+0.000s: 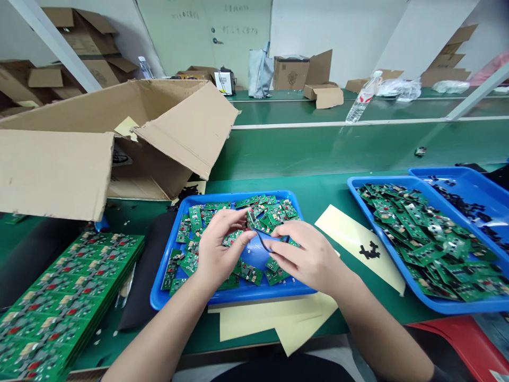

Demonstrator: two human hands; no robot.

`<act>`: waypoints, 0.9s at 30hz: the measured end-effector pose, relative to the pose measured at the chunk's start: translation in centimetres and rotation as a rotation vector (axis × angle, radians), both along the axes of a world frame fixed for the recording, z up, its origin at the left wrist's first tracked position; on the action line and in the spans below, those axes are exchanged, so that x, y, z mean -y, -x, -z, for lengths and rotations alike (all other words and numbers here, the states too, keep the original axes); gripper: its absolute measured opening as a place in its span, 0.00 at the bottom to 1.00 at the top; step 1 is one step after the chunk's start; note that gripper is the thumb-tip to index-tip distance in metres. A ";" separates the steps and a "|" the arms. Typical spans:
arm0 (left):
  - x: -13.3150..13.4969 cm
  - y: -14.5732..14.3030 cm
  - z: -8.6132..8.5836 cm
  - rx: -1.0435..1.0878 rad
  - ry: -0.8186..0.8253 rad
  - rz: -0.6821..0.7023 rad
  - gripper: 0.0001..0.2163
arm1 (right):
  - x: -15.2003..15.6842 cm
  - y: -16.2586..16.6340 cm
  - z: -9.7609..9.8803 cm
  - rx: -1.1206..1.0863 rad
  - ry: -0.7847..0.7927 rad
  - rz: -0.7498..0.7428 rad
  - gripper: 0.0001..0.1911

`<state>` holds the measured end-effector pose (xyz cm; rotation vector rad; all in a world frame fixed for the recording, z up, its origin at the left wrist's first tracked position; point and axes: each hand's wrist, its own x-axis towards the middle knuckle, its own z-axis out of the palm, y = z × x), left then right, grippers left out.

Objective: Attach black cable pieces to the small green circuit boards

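Note:
Above the middle blue tray (159, 286), my left hand (222, 241) pinches a small green circuit board (251, 218), tilted up on edge between thumb and fingers. My right hand (306, 254) grips slim dark tweezers (263, 240), whose tips reach to the lower edge of that board. Whether the tips touch a part on it is hidden by the left thumb. Many loose green circuit boards (250, 273) lie in the tray under both hands, with a bare blue patch between them.
Stacked panels of green boards (71, 297) lie at left, below an open cardboard box (175, 132). A right-hand blue tray (358, 185) is heaped with boards; another tray (477, 180) holds small black parts. Black pieces (369, 250) sit on yellow paper (338, 228). A bottle (363, 98) stands behind.

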<state>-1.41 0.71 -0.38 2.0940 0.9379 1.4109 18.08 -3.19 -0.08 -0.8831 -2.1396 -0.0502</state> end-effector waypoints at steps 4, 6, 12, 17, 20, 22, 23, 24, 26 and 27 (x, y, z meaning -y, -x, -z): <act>-0.1 0.5 0.0 0.024 -0.064 -0.042 0.16 | 0.2 0.0 -0.3 -0.324 0.210 -0.114 0.15; 0.1 0.3 -0.1 -0.020 -0.151 -0.005 0.16 | 0.4 0.0 -0.4 -0.508 0.373 -0.192 0.16; 0.6 -0.4 -0.7 -0.126 -0.381 0.042 0.12 | 0.7 0.5 -0.4 -0.660 0.785 -0.214 0.12; 0.5 -0.4 -0.6 -0.176 -0.483 0.033 0.11 | 0.6 0.9 -0.4 -0.622 0.685 -0.180 0.09; 0.5 -0.4 -0.6 -0.186 -0.510 0.013 0.11 | 0.6 1.0 -0.4 -0.592 0.608 -0.190 0.06; 0.5 -0.4 -0.6 -0.192 -0.513 -0.004 0.11 | 0.7 1.1 -0.4 -0.574 0.542 -0.181 0.05; 0.5 -0.4 -0.7 -0.197 -0.514 -0.010 0.11 | 0.7 1.1 -0.4 -0.572 0.511 -0.178 0.04; 0.5 -0.4 -0.7 -0.201 -0.518 -0.017 0.10 | 0.7 1.1 -0.4 -0.576 0.486 -0.180 0.03; 0.5 -0.4 -0.7 -0.203 -0.529 -0.035 0.11 | 0.7 1.2 -0.5 -0.593 0.462 -0.189 0.02; 0.4 -0.4 -0.7 -0.197 -0.535 -0.047 0.11 | 0.7 1.2 -0.6 -0.604 0.461 -0.192 0.02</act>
